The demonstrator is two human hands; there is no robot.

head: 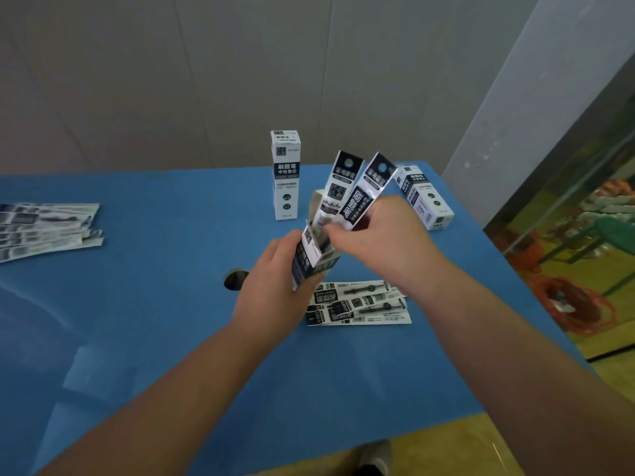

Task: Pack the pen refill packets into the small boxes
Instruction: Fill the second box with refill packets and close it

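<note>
Insertion is the step in hand: the left hand (275, 269) wraps its grip round an open small box (314, 257), held tilted above the blue counter (154, 304); the right hand (374, 231) pinches two refill packets (347, 194), their lower ends at the box mouth, their tops fanned apart. The next move likely calls for squaring the pair and sliding them down past the raised flap; more loose packets (360, 304) lie just under the hands, another pile (44, 228) far left; a standing box (287, 173) and a lying box (424, 197) wait behind.

Open box (311, 255) tilted, two packets (338, 187) — seemingly entering
</note>
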